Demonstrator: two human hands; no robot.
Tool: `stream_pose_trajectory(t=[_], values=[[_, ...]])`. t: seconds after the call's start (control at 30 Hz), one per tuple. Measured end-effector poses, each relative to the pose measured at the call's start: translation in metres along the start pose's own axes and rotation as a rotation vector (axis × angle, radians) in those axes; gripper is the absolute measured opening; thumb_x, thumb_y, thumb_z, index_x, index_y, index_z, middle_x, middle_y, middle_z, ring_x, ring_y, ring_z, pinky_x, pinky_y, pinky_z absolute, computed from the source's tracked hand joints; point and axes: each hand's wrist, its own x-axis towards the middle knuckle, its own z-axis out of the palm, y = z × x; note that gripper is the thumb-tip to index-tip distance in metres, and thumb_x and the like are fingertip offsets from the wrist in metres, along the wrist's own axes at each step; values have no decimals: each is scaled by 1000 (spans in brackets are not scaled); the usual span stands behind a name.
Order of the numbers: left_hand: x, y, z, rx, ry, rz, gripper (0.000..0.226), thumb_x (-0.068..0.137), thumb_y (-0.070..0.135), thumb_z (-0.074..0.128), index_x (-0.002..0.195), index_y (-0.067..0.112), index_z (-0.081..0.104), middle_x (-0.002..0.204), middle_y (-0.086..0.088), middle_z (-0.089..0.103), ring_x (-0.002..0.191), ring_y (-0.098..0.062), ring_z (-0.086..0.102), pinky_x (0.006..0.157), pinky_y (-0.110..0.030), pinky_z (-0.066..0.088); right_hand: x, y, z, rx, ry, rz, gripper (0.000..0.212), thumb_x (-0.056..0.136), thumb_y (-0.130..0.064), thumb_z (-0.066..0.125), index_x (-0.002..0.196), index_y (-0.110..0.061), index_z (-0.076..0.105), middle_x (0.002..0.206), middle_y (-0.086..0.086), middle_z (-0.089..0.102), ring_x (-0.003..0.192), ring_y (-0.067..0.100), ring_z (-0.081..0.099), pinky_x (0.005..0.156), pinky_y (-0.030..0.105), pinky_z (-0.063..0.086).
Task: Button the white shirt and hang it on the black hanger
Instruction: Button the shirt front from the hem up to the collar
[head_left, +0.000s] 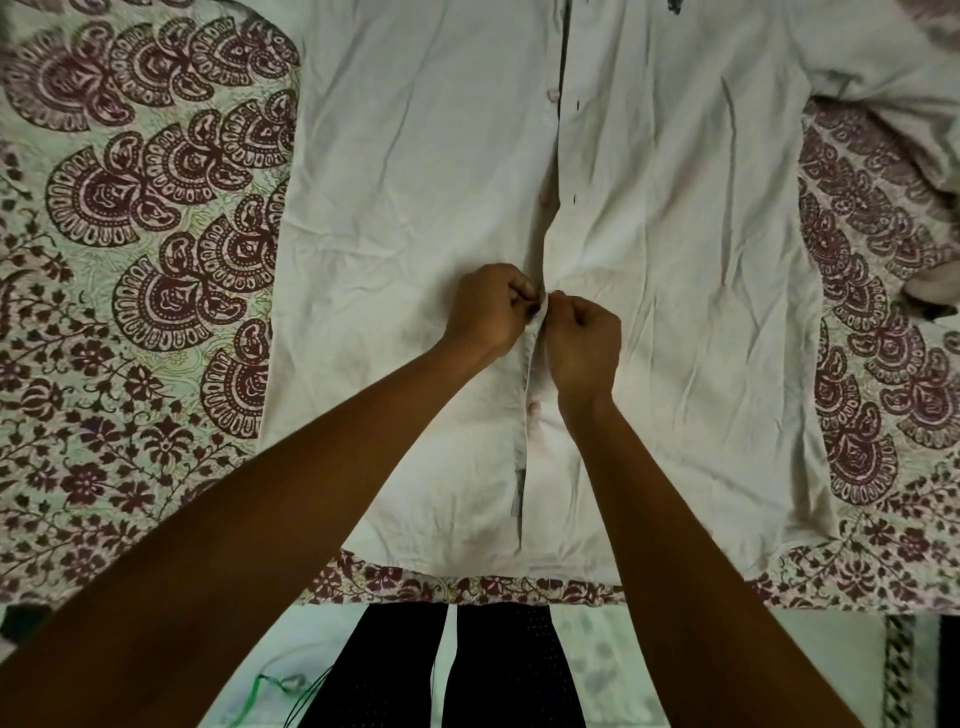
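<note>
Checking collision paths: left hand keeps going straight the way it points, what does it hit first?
The left hand pinches the shirt placket, so that fold first; the right hand, pinching it from the other side, is probably next. Depth is unclear.

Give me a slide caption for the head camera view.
Mid-buttoning, left hand and right hand pinch the placket of a wrinkled white button-up shirt on a maroon-patterned bedsheet.

White shirt (675, 260), maroon paisley and floral print on pale green bedsheet (130, 260), black trousers (498, 670)
</note>
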Motion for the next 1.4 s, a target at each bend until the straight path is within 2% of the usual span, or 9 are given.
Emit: stream_pose_trajectory(t=[0.2, 0.33, 0.43, 0.57, 0.77, 0.9, 1.07, 1.3, 1.4], values=[[-1, -3, -8, -94, -62, -25, 15, 81, -10, 57, 93, -7, 65, 70, -10, 64, 58, -6, 61, 63, -18, 55, 11, 3, -13, 45, -97, 13, 16, 81, -7, 69, 73, -22, 70, 72, -7, 66, 72, 10, 63, 81, 34, 53], [-4, 1, -7, -99, -18, -64, 13, 84, 5, 57, 90, -1, 67, 83, -19, 69, 75, -27, 67, 76, -37, 57, 12, 3, -9, -7, -68, -42, 7, 78, -9, 72, 79, -16, 73, 74, -5, 67, 71, 7, 63, 79, 25, 53], [-5, 4, -5, -71, 20, -80, 22, 85, 24, 65, 84, 2, 68, 75, -12, 68, 71, -24, 66, 66, -29, 54, 8, 1, -6, -62, -42, -124, 6, 79, -7, 71, 83, -11, 73, 78, -5, 67, 73, 6, 63, 75, 13, 49], [-4, 0, -2, -114, 69, -120, 13, 81, 17, 70, 83, 5, 65, 67, -1, 62, 74, -24, 66, 75, -35, 56, 6, 2, -4, -64, -24, -135, 6, 78, -9, 73, 84, -10, 73, 81, 0, 71, 77, 12, 67, 78, 23, 54], [-2, -6, 2, -190, 97, -144, 12, 80, 11, 70, 89, 4, 64, 86, -15, 69, 82, -26, 67, 80, -42, 56, 9, 0, -6, -48, -54, -69, 3, 77, -8, 73, 79, -11, 74, 78, 2, 71, 75, 14, 67, 79, 28, 55], [-2, -9, 3, -229, 99, -125, 25, 76, 2, 72, 89, 13, 54, 77, -5, 63, 82, -25, 66, 79, -40, 56, 17, -4, -7, -103, -95, 10, 12, 79, -6, 67, 70, -12, 72, 65, 0, 65, 71, 20, 65, 74, 34, 54], [-5, -10, 6, -114, 122, 16, 37, 78, -4, 65, 81, 18, 37, 71, 3, 51, 75, -19, 57, 59, -9, 43, 28, -7, -5, -48, -152, 224, 26, 77, -4, 64, 53, -12, 58, 59, 9, 57, 59, 25, 53, 60, 34, 43], [-8, -7, 10, 23, 141, 169, 28, 77, -12, 52, 83, 9, 34, 73, -9, 46, 66, -17, 41, 58, -35, 44, 41, -8, 3, -149, -206, 313, 10, 79, -9, 61, 70, -5, 61, 61, 9, 55, 55, 19, 50, 56, 29, 39], [-11, -12, 10, -13, 139, 187, 29, 80, -9, 56, 85, 10, 35, 67, -5, 45, 62, -19, 45, 55, -25, 41, 33, -13, 1, -281, -139, 126, 10, 77, -8, 60, 71, 0, 61, 60, 8, 54, 54, 19, 50, 49, 21, 35]])
